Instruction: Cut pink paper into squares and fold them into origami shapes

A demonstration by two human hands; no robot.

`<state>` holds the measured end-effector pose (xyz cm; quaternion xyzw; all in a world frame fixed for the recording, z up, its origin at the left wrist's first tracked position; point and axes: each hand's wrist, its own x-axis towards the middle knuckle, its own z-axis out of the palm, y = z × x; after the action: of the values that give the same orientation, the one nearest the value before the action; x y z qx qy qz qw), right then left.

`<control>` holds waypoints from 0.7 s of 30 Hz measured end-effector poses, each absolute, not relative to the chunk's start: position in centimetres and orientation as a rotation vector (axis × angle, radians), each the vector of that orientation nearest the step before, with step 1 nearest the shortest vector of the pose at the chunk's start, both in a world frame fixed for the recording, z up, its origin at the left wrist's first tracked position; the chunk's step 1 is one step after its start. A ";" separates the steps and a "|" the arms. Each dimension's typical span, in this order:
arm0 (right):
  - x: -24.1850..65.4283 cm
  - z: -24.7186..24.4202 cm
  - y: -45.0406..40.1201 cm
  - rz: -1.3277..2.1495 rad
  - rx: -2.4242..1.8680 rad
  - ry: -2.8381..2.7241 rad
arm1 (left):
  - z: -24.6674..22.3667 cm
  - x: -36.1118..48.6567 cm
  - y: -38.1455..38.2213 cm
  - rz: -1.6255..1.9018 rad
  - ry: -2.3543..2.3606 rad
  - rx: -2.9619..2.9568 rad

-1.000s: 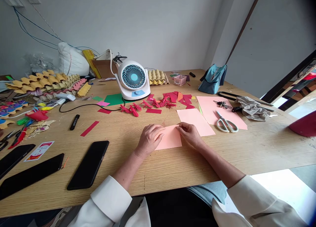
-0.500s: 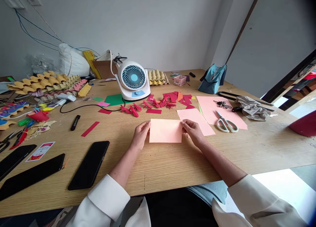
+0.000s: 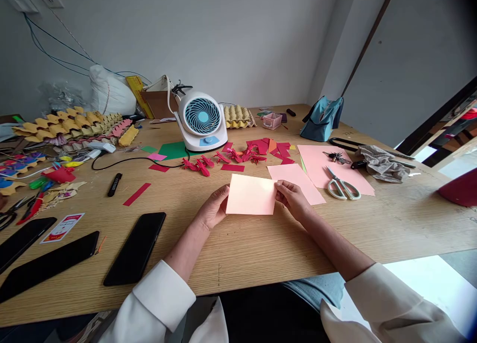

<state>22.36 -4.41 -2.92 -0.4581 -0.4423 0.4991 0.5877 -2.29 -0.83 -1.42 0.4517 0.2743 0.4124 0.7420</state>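
Observation:
A light pink sheet of paper (image 3: 251, 195) is held up between my hands above the table, its left end slightly raised. My left hand (image 3: 215, 206) is at the sheet's left edge, with some fingers hidden behind it. At the right edge my right hand (image 3: 291, 198) pinches the paper between thumb and fingers. Just behind the right hand lies another pink sheet (image 3: 298, 184). White-handled scissors (image 3: 342, 188) and keys (image 3: 338, 157) rest on a larger pink sheet (image 3: 316, 159).
A white fan (image 3: 203, 122) stands at the back, with red paper pieces (image 3: 233, 167) in front. Phones (image 3: 136, 248), a marker (image 3: 115, 184) and egg cartons (image 3: 67, 127) are on the left. A blue bag (image 3: 322, 118) and crumpled cloth (image 3: 383, 164) are at the right.
The held sheet has tilted, its left side rising a little. My left hand's fingers have shifted and spread behind the left edge; my right hand keeps its pinch.

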 end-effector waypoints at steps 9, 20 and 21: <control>22.3 -3.3 -4.3 1.275 -1.027 -0.989 | -1.6 -1.8 -1.4 0.820 0.531 0.936; 22.0 -3.0 -4.5 1.113 -1.203 -1.072 | -1.9 -1.5 -1.0 1.044 0.885 1.171; 22.0 -3.0 -4.5 1.090 -1.225 -1.087 | -2.1 -1.5 -0.8 1.094 0.956 1.217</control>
<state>21.97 -4.52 -2.99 -0.5184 -0.4598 0.4613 0.5541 -1.48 -0.81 -2.13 0.5214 0.4096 0.4686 0.5838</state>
